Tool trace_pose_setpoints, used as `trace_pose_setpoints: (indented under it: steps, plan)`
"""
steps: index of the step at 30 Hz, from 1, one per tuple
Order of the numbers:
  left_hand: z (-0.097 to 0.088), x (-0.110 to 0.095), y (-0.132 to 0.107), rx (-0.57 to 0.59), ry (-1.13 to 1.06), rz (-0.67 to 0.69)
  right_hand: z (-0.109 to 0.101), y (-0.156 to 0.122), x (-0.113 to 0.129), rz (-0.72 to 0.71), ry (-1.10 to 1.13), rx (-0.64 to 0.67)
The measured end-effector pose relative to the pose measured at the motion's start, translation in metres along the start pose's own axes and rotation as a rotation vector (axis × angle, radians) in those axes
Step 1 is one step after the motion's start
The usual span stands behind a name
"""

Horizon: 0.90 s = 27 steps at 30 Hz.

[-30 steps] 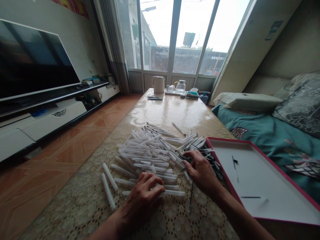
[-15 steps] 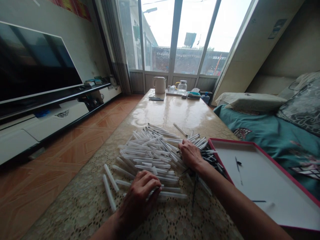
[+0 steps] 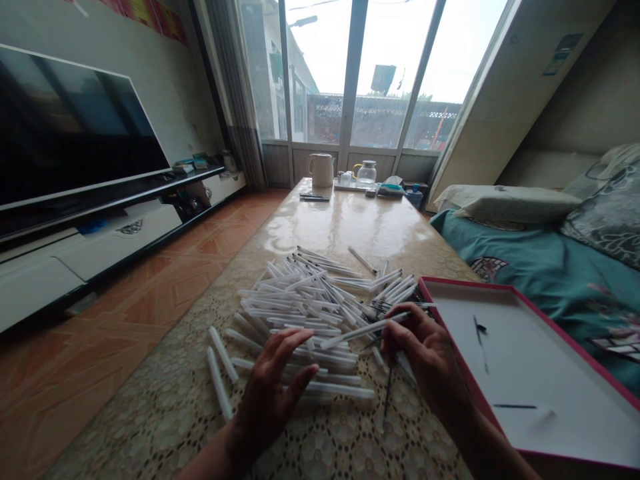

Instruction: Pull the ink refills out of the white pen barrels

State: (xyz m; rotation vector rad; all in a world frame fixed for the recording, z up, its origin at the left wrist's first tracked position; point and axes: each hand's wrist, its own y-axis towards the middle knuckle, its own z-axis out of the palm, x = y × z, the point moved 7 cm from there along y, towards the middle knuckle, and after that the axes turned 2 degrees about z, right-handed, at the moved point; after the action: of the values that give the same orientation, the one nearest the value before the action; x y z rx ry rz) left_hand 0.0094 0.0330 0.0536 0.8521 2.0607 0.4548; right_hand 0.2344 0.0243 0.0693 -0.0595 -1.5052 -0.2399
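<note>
My right hand [image 3: 423, 347] pinches a white pen [image 3: 357, 331] near its right end, with the barrel slanting down to the left above the pile. Facing it, my left hand [image 3: 275, 380] is open, thumb and fingers apart, over the near side of the heap of white pen barrels [image 3: 295, 300]. Some pens in the heap have dark tips. Thin dark refills [image 3: 387, 397] lie near my right hand, which partly hides more of them beside the box. Two white barrels [image 3: 219, 383] lie apart at the heap's left.
A shallow box with a pink rim [image 3: 467, 283] sits at the right, holding a few thin dark pieces [image 3: 515, 406]. At the table's far end stand a beige kettle [image 3: 322, 171], a glass teapot [image 3: 367, 173] and a tissue pack [image 3: 391, 189]. A teal-covered sofa [image 3: 530, 267] flanks the table.
My right hand has drawn back toward me from the heap's far right and now holds a pen up. My left hand has lifted slightly and spread its fingers.
</note>
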Motion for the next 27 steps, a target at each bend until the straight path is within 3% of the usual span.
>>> trace_pose_setpoints:
  steps: [4, 7, 10, 13, 15, 19, 27]
  plan:
    - [0.008, -0.003, 0.001, 0.084, -0.041, 0.084, 0.012, -0.017, -0.028, 0.156, 0.151, 0.074]
    - [0.009, -0.004, 0.001, 0.103, -0.037, 0.101, 0.011, -0.020, -0.038, 0.220, 0.048, 0.149]
    - [0.010, -0.006, 0.000, 0.119, -0.015, 0.102, 0.008, -0.019, -0.021, 0.004, -0.444, 0.190]
    - [0.015, -0.011, -0.002, 0.158, 0.002, 0.142, 0.024, -0.027, 0.000, -0.293, -0.880, 0.276]
    - [0.018, -0.015, -0.003, 0.182, 0.001, 0.191, 0.040, -0.034, -0.006, -0.292, -0.983, 0.434]
    - [0.023, -0.019, -0.003, 0.219, 0.021, 0.225, 0.058, -0.044, -0.027, -0.185, -0.938, 0.634]
    - [0.024, -0.023, -0.003, 0.261, 0.119, 0.261, 0.060, -0.047, -0.043, 0.098, -0.522, 0.716]
